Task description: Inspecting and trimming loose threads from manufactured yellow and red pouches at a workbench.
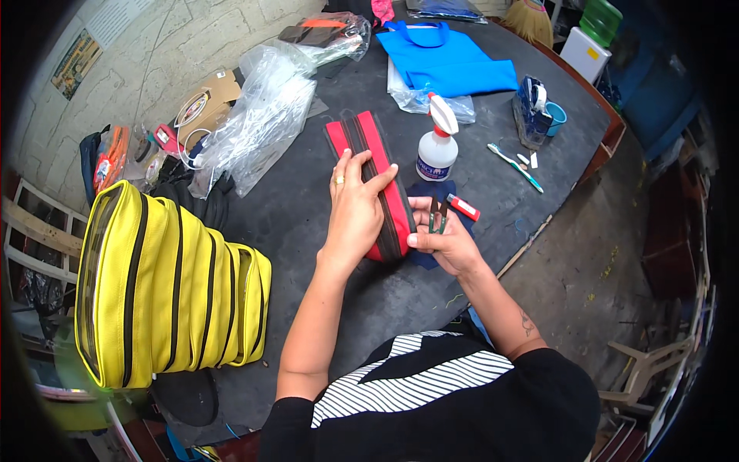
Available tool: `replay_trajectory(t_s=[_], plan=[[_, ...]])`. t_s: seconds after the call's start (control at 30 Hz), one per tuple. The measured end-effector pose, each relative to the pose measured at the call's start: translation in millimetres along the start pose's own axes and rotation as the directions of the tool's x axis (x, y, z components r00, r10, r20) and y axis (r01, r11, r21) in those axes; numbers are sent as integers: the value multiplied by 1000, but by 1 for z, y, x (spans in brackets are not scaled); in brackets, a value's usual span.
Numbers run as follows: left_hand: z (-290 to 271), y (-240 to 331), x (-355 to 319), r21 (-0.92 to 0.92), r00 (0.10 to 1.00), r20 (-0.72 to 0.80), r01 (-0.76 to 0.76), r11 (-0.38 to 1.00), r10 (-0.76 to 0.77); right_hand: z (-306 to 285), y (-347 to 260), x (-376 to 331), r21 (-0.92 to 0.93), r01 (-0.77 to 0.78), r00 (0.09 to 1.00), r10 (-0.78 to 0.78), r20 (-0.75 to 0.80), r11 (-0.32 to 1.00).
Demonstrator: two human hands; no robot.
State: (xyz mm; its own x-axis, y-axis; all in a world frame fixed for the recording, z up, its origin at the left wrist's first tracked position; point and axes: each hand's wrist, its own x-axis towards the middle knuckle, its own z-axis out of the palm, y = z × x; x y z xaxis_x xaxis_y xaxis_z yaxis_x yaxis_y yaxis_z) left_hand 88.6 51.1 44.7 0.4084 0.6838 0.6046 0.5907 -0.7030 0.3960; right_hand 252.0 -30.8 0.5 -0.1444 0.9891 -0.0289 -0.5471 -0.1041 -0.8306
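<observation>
A long red pouch (394, 206) with a dark zipper band along it lies at a slant on the table before me. My left hand (356, 204) holds it from above, fingers bent across the band and thumb stretched to the far-right edge. At its near right end, my right hand (450, 242) pinches the pouch's edge with the thumb. Dark thread snips (439, 215) with green handles are tucked in that same hand, blades pointing away from me. A red lighter (463, 206) lies just beyond the right fingers, by a dark blue cloth (443, 189).
Left stands a large yellow set of zippered bags (173, 285). A spray bottle (436, 154) rises beyond the pouch. Farther off are a blue tote bag (454, 61), clear plastic (269, 100) and a blue cup (556, 117). A toothbrush (516, 168) lies near the table's right edge.
</observation>
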Motion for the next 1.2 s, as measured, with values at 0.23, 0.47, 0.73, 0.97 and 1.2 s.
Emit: replay_trajectory(t_s=[0.23, 0.47, 0.73, 0.97, 1.2], plan=[[-1, -10, 5, -150, 881, -397, 213, 966, -256, -3, 7, -6, 2, 52, 999, -52, -2, 999], [-11, -28, -2, -881, 809, 43, 307, 360, -586, -4, 10, -7, -144, 104, 992, -93, 84, 984], [-29, -18, -18, -623, 980, -122, 46, 781, -154, 5, -10, 10, 85, 316, 948, -318, 18, 945], [-27, -8, -30, -602, 974, -48, 149, 784, -221, 26, -17, 15, -23, 297, 944, -297, -146, 955], [-35, -2, -28, -647, 987, -42, 90, 757, -153, 29, -20, 9, -96, 295, 943, -305, -131, 951]])
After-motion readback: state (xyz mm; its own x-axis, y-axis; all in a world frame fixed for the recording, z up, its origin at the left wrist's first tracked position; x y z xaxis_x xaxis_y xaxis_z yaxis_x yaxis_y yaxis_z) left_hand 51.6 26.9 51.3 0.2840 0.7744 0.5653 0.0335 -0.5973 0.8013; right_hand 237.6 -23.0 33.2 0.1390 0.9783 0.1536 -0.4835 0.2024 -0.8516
